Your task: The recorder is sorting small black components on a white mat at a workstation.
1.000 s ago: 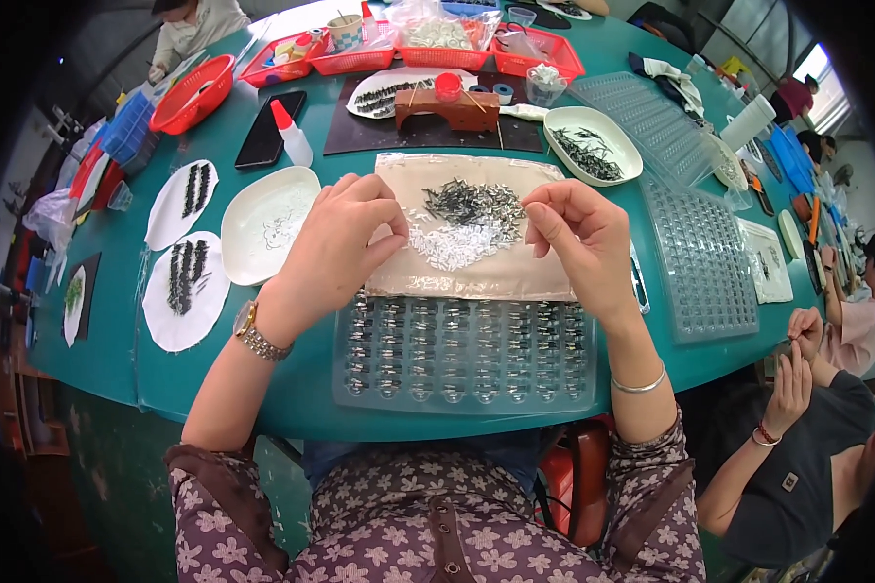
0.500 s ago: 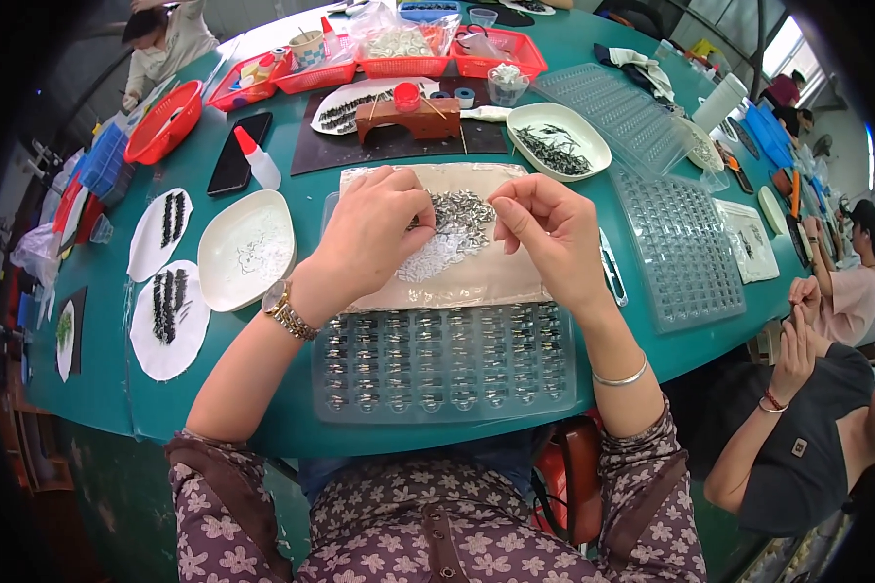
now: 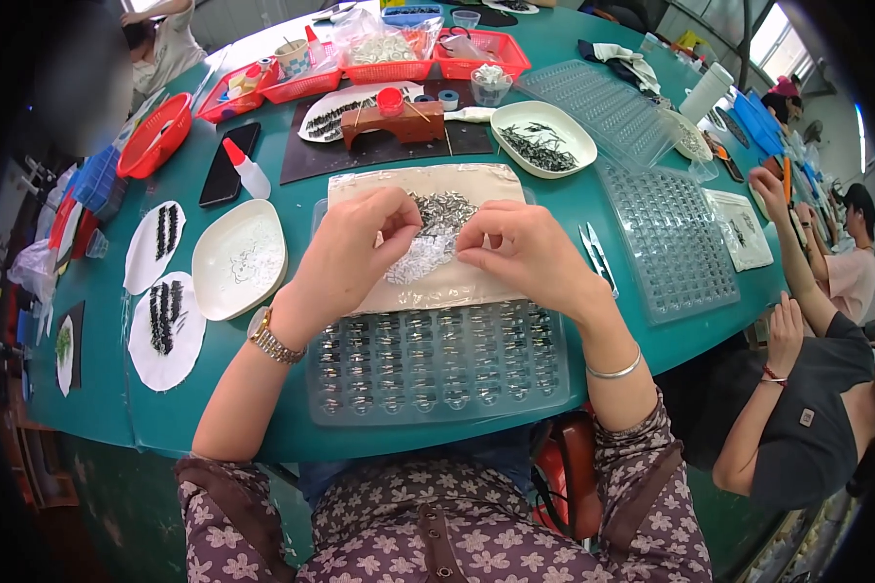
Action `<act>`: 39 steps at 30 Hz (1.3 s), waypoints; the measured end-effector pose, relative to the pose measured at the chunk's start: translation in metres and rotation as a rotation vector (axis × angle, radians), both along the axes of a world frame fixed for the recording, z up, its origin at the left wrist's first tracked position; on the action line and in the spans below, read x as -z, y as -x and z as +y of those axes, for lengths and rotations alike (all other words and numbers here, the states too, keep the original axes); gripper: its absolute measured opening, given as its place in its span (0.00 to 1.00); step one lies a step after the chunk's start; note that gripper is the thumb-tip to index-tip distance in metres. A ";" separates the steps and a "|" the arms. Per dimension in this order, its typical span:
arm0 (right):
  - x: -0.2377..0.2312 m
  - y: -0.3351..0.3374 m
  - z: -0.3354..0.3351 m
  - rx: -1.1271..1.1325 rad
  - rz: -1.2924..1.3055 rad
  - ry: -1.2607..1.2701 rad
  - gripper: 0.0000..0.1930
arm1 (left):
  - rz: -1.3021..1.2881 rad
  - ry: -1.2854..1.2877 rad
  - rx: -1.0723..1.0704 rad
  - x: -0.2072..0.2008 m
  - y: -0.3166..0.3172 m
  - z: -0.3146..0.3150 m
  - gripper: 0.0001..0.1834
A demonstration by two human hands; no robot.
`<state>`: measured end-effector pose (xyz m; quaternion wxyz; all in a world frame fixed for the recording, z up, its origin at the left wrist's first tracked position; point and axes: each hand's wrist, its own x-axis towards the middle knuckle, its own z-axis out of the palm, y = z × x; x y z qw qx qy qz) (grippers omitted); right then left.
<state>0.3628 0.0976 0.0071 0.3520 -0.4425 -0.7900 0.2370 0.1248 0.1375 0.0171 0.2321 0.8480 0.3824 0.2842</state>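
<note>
My left hand hovers at the left side of a cream cloth-covered pad, thumb and fingertips pinched together. Opposite it, my right hand has its fingers curled and its tips pressed together over the pile. Anything in either pinch is too small or hidden to name. Between the hands lie a heap of small silvery metal pieces and, nearer me, a heap of tiny clear pieces. The pad rests over the far part of a clear plastic tray, whose rows of pockets hold small metal pieces.
Left are a cream dish, white discs with dark strips, a red-capped bottle and a phone. Beyond stand a brown arched stand and a dish of dark slivers. Right lie snips and another pocketed tray; a co-worker sits there.
My right hand has come left and down, closer to my left hand and over the clear pieces. My view has shifted slightly. The co-worker on the right has raised one arm.
</note>
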 end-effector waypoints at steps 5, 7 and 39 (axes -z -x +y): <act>0.005 0.009 0.001 -0.023 -0.055 0.026 0.03 | -0.522 0.477 0.031 0.006 0.011 -0.009 0.04; 0.005 -0.001 -0.001 0.014 -0.101 0.002 0.03 | -0.542 0.589 0.019 -0.002 0.005 -0.011 0.06; 0.026 0.057 -0.016 -0.127 0.612 0.450 0.06 | -0.475 0.296 0.027 0.040 0.036 -0.043 0.09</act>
